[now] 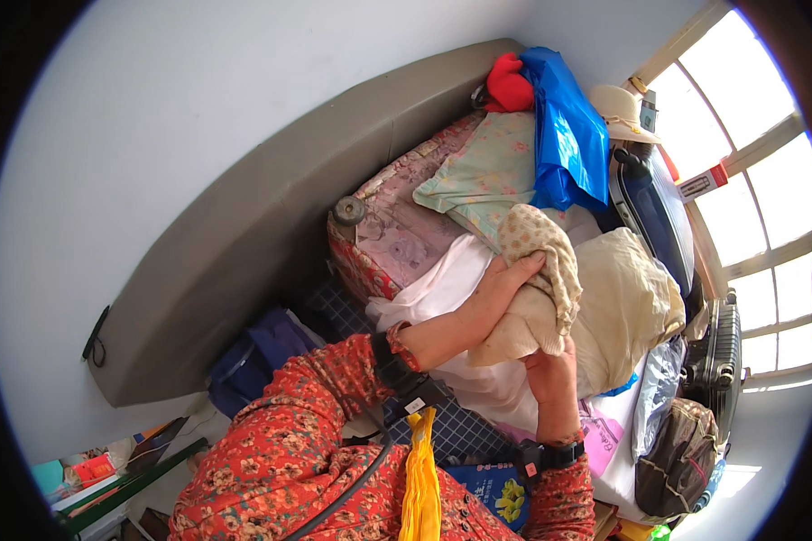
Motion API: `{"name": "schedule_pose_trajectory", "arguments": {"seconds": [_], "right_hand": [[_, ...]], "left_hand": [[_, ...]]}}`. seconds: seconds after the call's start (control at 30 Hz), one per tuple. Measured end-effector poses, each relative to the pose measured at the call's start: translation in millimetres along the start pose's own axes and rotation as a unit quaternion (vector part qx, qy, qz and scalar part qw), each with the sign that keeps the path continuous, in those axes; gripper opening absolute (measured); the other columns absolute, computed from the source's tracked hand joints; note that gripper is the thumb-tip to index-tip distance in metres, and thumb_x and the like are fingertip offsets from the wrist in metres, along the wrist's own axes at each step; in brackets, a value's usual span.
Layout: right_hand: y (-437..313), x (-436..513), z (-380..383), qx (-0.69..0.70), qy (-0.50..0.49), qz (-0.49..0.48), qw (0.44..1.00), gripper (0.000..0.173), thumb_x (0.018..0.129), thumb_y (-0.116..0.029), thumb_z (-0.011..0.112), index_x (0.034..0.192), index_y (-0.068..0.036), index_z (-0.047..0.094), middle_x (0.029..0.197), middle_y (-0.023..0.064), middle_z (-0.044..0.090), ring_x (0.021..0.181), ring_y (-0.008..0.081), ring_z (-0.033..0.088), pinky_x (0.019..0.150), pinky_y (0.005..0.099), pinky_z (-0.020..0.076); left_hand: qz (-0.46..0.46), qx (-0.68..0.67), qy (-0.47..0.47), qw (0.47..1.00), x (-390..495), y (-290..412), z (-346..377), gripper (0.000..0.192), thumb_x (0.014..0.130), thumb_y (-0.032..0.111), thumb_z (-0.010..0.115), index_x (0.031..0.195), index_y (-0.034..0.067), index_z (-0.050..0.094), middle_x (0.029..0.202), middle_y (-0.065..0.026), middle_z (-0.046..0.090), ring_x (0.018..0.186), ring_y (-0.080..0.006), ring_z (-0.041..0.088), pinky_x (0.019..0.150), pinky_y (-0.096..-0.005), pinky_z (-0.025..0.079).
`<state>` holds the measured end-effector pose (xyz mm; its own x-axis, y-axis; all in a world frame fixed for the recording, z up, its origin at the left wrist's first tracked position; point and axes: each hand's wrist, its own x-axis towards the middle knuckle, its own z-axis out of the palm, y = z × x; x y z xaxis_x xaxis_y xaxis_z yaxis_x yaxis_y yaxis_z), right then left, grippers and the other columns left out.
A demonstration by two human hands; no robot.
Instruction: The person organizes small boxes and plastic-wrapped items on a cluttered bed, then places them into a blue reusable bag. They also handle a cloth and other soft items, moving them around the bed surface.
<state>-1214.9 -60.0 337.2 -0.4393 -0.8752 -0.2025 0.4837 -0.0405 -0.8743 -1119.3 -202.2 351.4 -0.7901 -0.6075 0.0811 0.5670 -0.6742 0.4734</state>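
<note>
My left hand (497,287) grips a bunched beige cloth item (533,237) with brown spots, its thumb lying across the fabric. A plainer cream part (524,331) hangs below; I cannot tell whether it belongs to the same piece. From beneath, my right hand (553,375) holds the lower end of the bundle, its fingers partly hidden by the fabric. Under and beside the hands lie white cloth (440,284) and a heap of khaki fabric (616,297). Pale green floral cloth (487,172) is spread just beyond the bundle.
A padded grey headboard (277,182) runs along the wall. Beyond the cloths are a blue plastic bag (568,135), a red item (509,84) and a brimmed hat (619,111). A blue suitcase (653,209), a black suitcase (714,365) and a brown bag (677,460) stand near the window.
</note>
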Motion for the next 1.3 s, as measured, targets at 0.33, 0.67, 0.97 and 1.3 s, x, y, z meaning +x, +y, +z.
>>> {"name": "schedule_pose_trajectory", "arguments": {"seconds": [0.33, 0.67, 0.97, 1.3], "right_hand": [[-2.9, 60.5, 7.8, -0.284, -0.007, -0.093, 0.954, 0.050, 0.087, -0.009, 0.065, 0.133, 0.002, 0.047, 0.122, 0.0048, 0.058, 0.111, 0.0111, 0.053, 0.094, 0.0255, 0.0427], [1.3, 101.1, 14.5, -0.187, -0.123, -0.017, 0.974, 0.061, 0.087, -0.006, 0.064, 0.141, 0.002, 0.035, 0.131, 0.0125, 0.052, 0.109, 0.0178, 0.056, 0.089, 0.0307, 0.0474], [15.2, 121.5, -16.1, -0.210, 0.003, 0.045, 0.977, 0.040, 0.095, -0.019, 0.055, 0.129, 0.002, 0.050, 0.115, 0.0097, 0.061, 0.091, 0.0146, 0.064, 0.076, 0.0285, 0.0535], [11.2, 114.1, -8.0, -0.235, -0.001, 0.069, 0.970, 0.041, 0.092, -0.021, 0.061, 0.126, 0.001, 0.054, 0.113, 0.0059, 0.061, 0.090, 0.0115, 0.060, 0.076, 0.0266, 0.0502]], "left_hand": [[0.005, 0.024, 0.076, 0.997, 41.8, -21.5, -61.1, 0.033, 0.094, 0.023, 0.055, 0.117, 0.000, 0.056, 0.109, -0.0086, 0.063, 0.098, -0.0162, 0.062, 0.086, -0.0290, 0.050], [-0.011, -0.017, 0.098, 0.995, 60.8, 24.1, -107.4, 0.034, 0.094, 0.025, 0.051, 0.120, 0.002, 0.051, 0.106, -0.0106, 0.063, 0.094, -0.0207, 0.065, 0.083, -0.0335, 0.053], [-0.018, 0.038, 0.045, 0.998, 71.0, 62.7, -115.4, 0.036, 0.091, 0.024, 0.057, 0.118, 0.001, 0.054, 0.103, -0.0107, 0.065, 0.092, -0.0201, 0.066, 0.081, -0.0325, 0.054], [-0.069, 0.028, 0.026, 0.997, 68.0, 50.8, -107.6, 0.042, 0.091, 0.028, 0.059, 0.121, 0.000, 0.053, 0.107, -0.0097, 0.064, 0.095, -0.0180, 0.065, 0.084, -0.0313, 0.053]]}}
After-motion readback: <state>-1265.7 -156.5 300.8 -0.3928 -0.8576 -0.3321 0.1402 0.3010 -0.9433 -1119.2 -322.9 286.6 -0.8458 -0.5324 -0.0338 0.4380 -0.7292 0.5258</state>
